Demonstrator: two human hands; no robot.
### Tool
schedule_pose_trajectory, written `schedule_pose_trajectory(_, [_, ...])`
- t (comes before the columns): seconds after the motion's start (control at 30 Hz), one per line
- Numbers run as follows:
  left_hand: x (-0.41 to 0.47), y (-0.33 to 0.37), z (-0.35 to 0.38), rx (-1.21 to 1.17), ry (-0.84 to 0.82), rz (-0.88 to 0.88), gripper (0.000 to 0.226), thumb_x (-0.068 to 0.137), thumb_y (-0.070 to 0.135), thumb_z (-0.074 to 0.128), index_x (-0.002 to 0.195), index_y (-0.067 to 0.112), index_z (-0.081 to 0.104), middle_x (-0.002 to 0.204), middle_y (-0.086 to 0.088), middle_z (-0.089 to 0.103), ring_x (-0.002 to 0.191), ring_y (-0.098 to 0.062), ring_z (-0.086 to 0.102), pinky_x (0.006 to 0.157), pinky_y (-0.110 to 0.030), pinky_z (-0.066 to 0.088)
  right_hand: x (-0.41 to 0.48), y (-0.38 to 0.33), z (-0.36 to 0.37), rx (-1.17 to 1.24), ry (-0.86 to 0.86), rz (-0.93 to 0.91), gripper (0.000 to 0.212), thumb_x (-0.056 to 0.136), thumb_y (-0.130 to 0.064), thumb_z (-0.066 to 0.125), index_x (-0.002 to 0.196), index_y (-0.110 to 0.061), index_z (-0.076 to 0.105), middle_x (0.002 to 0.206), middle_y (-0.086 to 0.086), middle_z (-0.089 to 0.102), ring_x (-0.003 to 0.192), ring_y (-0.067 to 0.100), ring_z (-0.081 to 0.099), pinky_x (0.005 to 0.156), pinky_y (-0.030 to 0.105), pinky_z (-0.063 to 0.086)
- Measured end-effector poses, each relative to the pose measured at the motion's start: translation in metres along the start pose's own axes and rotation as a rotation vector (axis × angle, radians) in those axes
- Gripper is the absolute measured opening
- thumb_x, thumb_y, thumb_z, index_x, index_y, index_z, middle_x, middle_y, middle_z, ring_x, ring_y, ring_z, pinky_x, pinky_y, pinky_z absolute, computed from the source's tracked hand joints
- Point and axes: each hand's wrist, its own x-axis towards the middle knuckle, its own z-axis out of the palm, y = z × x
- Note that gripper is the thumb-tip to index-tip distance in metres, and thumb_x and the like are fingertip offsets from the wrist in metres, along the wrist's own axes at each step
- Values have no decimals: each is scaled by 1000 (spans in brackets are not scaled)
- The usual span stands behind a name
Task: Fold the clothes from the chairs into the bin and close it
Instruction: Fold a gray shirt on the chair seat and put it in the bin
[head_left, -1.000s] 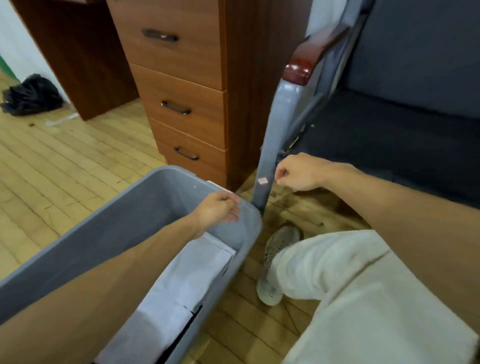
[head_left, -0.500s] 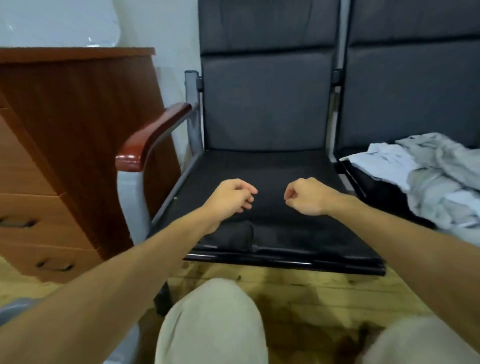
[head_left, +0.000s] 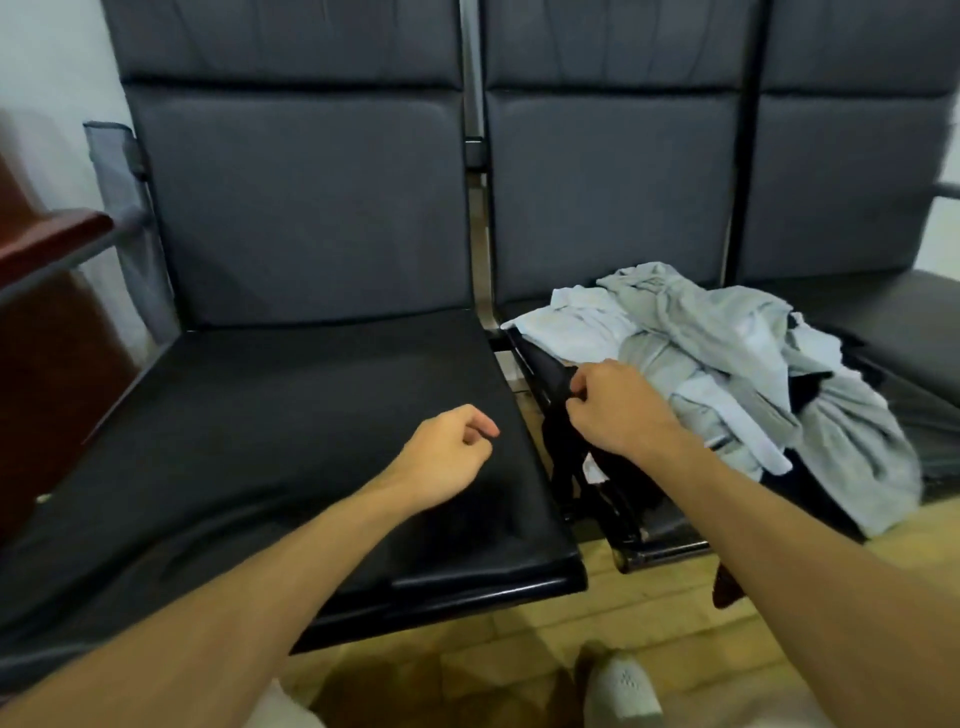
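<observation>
The right hand (head_left: 618, 410) is pinching a black garment (head_left: 563, 467) between thumb and curled fingers at the left edge of the middle seat (head_left: 670, 525), and the cloth is hanging down near that seat's front-left corner. Just beside that hand, a pile of grey and pale blue clothes (head_left: 727, 364) is lying across the same seat, spilling over its front edge on the right. The left hand (head_left: 447, 452) is hovering above the right edge of the left seat (head_left: 260, 441), its fingers loosely curled and gripping nothing. A pale shoe (head_left: 621, 691) is resting on the wooden floor (head_left: 649, 597) below.
</observation>
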Motion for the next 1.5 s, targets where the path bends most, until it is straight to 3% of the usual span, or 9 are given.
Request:
schedule_pose_trajectory(0.13, [12,8,29,150,-25,133,19,93,13,51,97,27,63,94,5,58,79,-9,55,68,-16,42,-9,47,-5,-162,71,134,40,90,-29,54,125,-10,54,129,14,48,123,34,41,100,43,37])
schedule_pose_trajectory(0.3, [19,19,47,110,44,195,26,94,11,49,87,34,61,87,12,53,69,-4,49,64,-19,36,-15,81,-4,7,-22,152,49,95,-39,52,136,-12,46,134,15,45,124,32,43,101,39,37])
schedule_pose_trajectory(0.5, [22,34,62,72,61,198,29,93,12,48,84,35,63,84,11,54,66,-6,50,63,-21,37,-17,99,-15,17,194,363,50,96,-37,45,141,-15,43,155,17,16,137,38,26,112,47,21])
schedule_pose_trajectory(0.67, [21,49,74,56,52,223,31,93,11,48,83,37,60,76,12,52,62,-4,48,60,-20,36,-20,120,-12,63,82,477,46,99,-38,36,134,-10,45,141,16,41,130,39,35,106,48,27])
schedule_pose_trajectory(0.9, [14,50,72,128,46,266,28,95,12,47,88,35,62,82,13,53,65,-4,50,62,-17,36,-21,117,-24,234,363,451,33,101,-21,35,112,-12,66,110,14,64,118,37,43,101,47,28])
schedule_pose_trajectory(1.1, [3,41,55,129,50,259,28,95,11,48,90,34,63,88,10,57,69,-6,52,64,-20,41,-18,96,-30,98,441,310,27,95,-17,49,101,-22,74,96,2,70,101,26,56,91,38,27])
schedule_pose_trajectory(1.2, [-4,37,44,97,57,234,29,95,11,49,89,35,63,91,6,61,73,-10,56,66,-20,45,-14,74,-35,394,454,306,20,92,-13,56,98,-17,75,100,3,72,103,26,61,100,38,37])
schedule_pose_trajectory(1.33, [-14,36,25,-123,75,126,25,97,11,48,95,28,66,92,1,67,85,-10,63,71,-10,46,-20,32,-37,690,454,145,14,88,-5,62,94,-8,75,93,2,73,89,12,64,89,25,50])
schedule_pose_trajectory(1.5, [-26,25,-5,-487,89,3,27,102,21,38,107,21,64,102,-1,71,100,-14,66,97,-33,49,-29,-48,-26,878,212,-218,21,88,5,57,84,-12,68,90,-3,66,82,3,59,76,13,45])
